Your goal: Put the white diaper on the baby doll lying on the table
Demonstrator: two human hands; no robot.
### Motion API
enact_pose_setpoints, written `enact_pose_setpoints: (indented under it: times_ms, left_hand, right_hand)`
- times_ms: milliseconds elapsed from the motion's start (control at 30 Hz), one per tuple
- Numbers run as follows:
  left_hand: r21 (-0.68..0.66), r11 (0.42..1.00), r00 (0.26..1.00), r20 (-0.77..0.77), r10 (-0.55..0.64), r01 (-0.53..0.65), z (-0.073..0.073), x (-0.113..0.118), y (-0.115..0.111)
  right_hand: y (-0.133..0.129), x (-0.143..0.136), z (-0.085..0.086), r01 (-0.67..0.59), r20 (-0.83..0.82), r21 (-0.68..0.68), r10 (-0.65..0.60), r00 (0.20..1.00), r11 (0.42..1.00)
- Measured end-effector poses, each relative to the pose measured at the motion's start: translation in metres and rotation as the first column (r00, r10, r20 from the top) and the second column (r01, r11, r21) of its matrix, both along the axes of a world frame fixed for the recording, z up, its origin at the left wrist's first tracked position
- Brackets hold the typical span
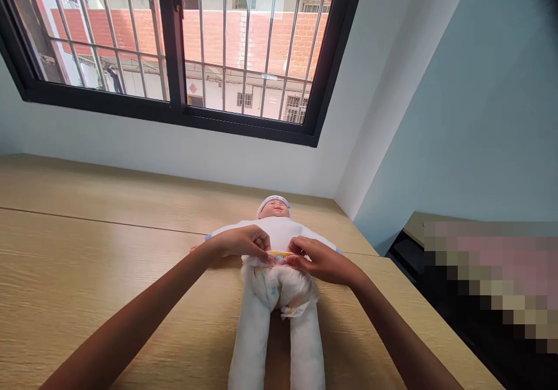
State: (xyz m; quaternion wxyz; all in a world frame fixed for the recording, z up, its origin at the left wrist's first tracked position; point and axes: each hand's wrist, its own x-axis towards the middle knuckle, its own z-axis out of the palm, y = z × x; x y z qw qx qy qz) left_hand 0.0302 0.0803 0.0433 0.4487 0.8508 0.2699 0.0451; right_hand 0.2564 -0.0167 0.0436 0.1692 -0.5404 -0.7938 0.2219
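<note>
A baby doll [275,227] lies on its back on the wooden table, its head away from me and its white cloth legs toward me. It wears a white cap and a white top. Around its hips is a white diaper [279,285] with a coloured print and a yellow strip at the waist. My left hand [250,242] pinches the waist edge of the diaper on the left side. On the right side, my right hand [316,257] has its fingers closed on the same edge. The fingertips of both hands partly cover the waistband.
The light wooden table [108,285] has a seam running across it. Behind it is a wall with a black-framed window [174,111] and metal bars. To the right, below the table's edge, is a dark piece of furniture [405,256] beside a blurred-out patch.
</note>
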Motion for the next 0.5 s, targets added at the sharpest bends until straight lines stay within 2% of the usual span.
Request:
enact_pose_setpoints:
  times_ms: [67,167,267,333,400,500]
  left_hand:
    - [0.015,1.000,1.000,0.001,-0.007,0.007,0.001,0.001,-0.003]
    - [0.054,0.999,1.000,-0.009,0.000,0.000,0.003,0.003,-0.009]
    - [0.074,0.997,1.000,-0.017,0.024,-0.023,0.003,0.002,-0.012]
    - [0.084,0.995,0.999,-0.014,0.052,-0.050,0.003,0.001,-0.014]
    - [0.090,0.992,0.996,-0.007,0.085,-0.084,0.004,-0.001,-0.015]
    - [0.083,0.990,0.993,0.010,0.116,-0.116,0.008,-0.004,-0.018]
  right_hand:
    - [0.002,0.001,-0.001,-0.036,-0.035,-0.040,0.035,0.999,0.999]
    - [0.006,0.005,-0.002,-0.113,-0.170,-0.134,0.089,0.981,0.985]
    - [0.009,0.009,-0.003,-0.204,-0.362,-0.236,0.109,0.926,0.950]
    - [0.010,0.011,-0.002,-0.220,-0.413,-0.249,0.102,0.905,0.943]
    - [0.009,0.013,-0.001,-0.139,-0.320,-0.213,0.065,0.945,0.967]
    - [0.006,0.016,0.001,0.030,-0.072,-0.128,-0.040,0.997,0.991]
